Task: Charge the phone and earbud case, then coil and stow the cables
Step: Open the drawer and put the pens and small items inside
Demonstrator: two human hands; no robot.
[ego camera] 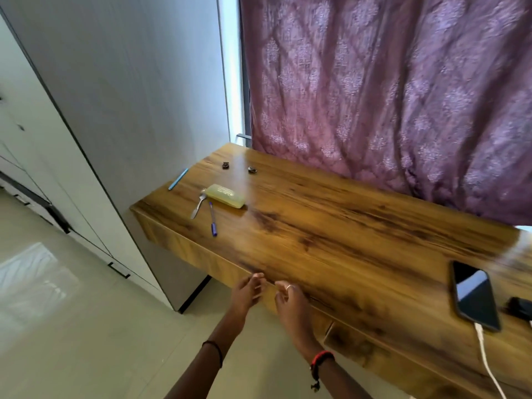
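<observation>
A black phone [475, 299] lies face up at the right end of the wooden desk [331, 240]. A white cable [486, 361] is plugged into its near end and hangs over the desk's front edge. A small dark object, perhaps the earbud case [521, 308], sits just right of the phone, cut off by the frame. My left hand [247, 292] and my right hand [290, 303] hover side by side at the desk's front edge, far left of the phone. Both have loosely curled fingers and hold nothing.
At the desk's left end lie a yellow-green case [227, 195], a metal spoon [198, 205], a purple pen [213, 218], a blue pen [178, 178] and two small dark items [226, 165]. A purple curtain [388, 96] hangs behind; a grey wardrobe [115, 110] stands left.
</observation>
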